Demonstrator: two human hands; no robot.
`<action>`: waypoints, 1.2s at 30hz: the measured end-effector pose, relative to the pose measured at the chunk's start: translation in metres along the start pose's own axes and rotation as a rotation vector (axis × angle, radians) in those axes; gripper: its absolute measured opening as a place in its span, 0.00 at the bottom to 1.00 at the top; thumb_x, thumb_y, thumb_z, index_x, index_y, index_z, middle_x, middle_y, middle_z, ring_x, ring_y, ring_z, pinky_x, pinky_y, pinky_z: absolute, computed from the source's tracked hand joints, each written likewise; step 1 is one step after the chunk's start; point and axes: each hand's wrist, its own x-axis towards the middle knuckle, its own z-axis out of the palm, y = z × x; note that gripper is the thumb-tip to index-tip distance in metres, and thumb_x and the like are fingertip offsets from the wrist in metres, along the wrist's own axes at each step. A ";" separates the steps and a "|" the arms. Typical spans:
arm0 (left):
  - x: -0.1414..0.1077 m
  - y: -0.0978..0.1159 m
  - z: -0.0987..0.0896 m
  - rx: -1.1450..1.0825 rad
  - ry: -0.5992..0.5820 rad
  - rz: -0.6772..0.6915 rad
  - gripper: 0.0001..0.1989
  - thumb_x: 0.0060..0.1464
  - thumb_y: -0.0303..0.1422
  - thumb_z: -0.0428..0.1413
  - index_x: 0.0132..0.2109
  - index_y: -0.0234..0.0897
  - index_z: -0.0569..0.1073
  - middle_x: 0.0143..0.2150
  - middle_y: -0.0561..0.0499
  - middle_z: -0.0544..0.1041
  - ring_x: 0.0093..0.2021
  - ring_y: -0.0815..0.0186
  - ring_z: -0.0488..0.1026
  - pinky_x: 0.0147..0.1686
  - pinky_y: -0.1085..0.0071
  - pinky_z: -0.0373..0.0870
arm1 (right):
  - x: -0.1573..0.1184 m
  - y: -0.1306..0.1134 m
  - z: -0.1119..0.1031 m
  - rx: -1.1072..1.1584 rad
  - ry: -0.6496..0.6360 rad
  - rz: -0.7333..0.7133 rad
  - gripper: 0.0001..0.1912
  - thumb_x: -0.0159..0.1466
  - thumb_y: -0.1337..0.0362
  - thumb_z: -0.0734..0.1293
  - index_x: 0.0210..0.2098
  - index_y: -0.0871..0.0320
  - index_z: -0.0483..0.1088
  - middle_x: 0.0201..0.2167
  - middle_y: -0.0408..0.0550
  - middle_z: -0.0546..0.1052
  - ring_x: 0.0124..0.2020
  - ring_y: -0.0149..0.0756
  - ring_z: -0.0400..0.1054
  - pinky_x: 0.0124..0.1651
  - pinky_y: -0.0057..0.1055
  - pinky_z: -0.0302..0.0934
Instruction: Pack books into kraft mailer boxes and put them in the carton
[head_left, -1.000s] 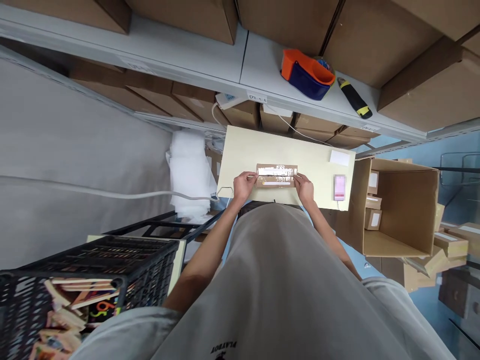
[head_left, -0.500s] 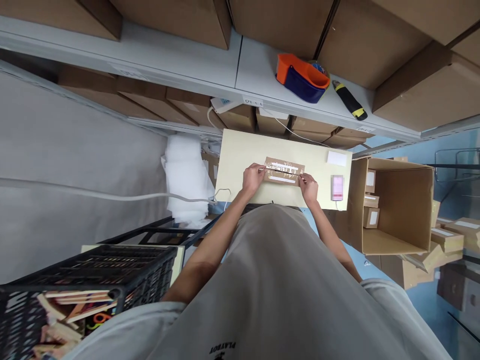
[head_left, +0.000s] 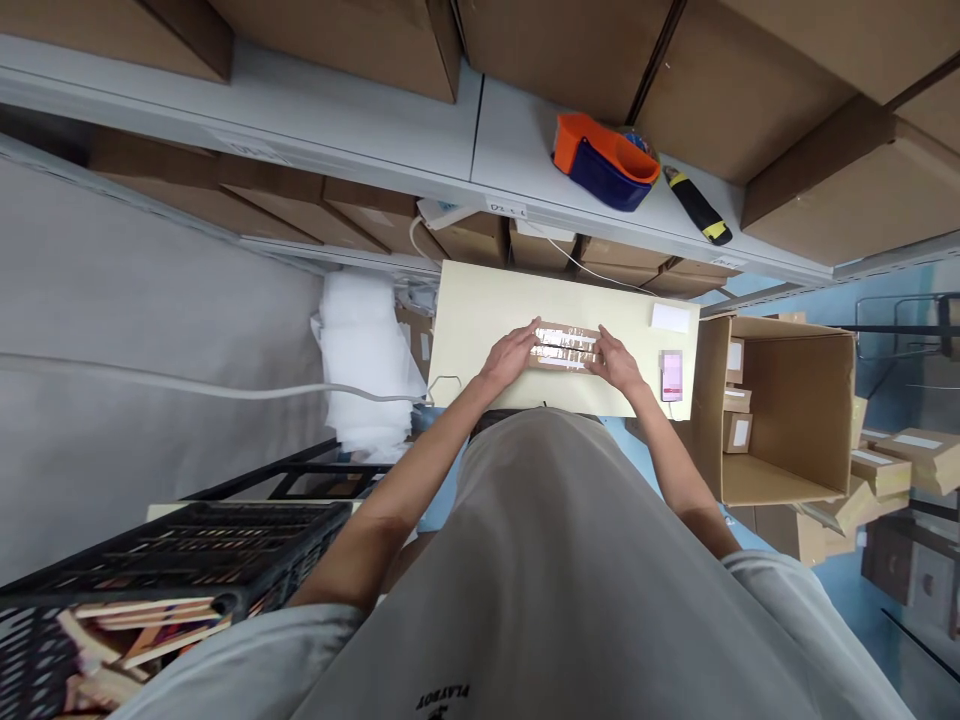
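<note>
A worker in a grey shirt (head_left: 547, 560) leans over a pale worktop (head_left: 480, 310), both forearms stretched ahead toward a small cardboard box (head_left: 566, 347). The left hand (head_left: 511, 357) and the right hand (head_left: 616, 362) frame it, fingers (head_left: 529, 333) grasping the box at its two short ends. The box lies at or just above the middle of the worktop, between the hands; whether its underside touches the surface cannot be told from this angle. Glare from a shiny, tape-like covering breaks up the white strips along its top, and a dark line runs lengthwise between them.

Careful handling here would seem to call for equal pressure from each side, enough to steady the ends without bowing the long, narrow top. Fingers placed at the edges leave the dark line and the covering in full view, a sensible place for them; tilting the box slightly out of the glare should make any wrinkle easier to spot.

Near the right end of the worktop lie a phone (head_left: 671, 375) and, just beyond it, a white paper (head_left: 670, 318). Farther off, on the grey shelf (head_left: 517, 130), an orange-and-blue tape dispenser (head_left: 607, 165) sits beside a black-and-yellow cutter (head_left: 697, 205).
</note>
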 end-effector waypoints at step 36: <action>0.114 0.131 -0.144 -0.178 0.681 0.349 0.08 0.74 0.34 0.57 0.49 0.41 0.82 0.58 0.42 0.84 0.62 0.53 0.79 0.69 0.52 0.74 | 0.106 -0.168 -0.201 -0.493 0.601 -0.229 0.24 0.79 0.58 0.64 0.68 0.68 0.68 0.66 0.74 0.76 0.67 0.61 0.71 0.71 0.55 0.65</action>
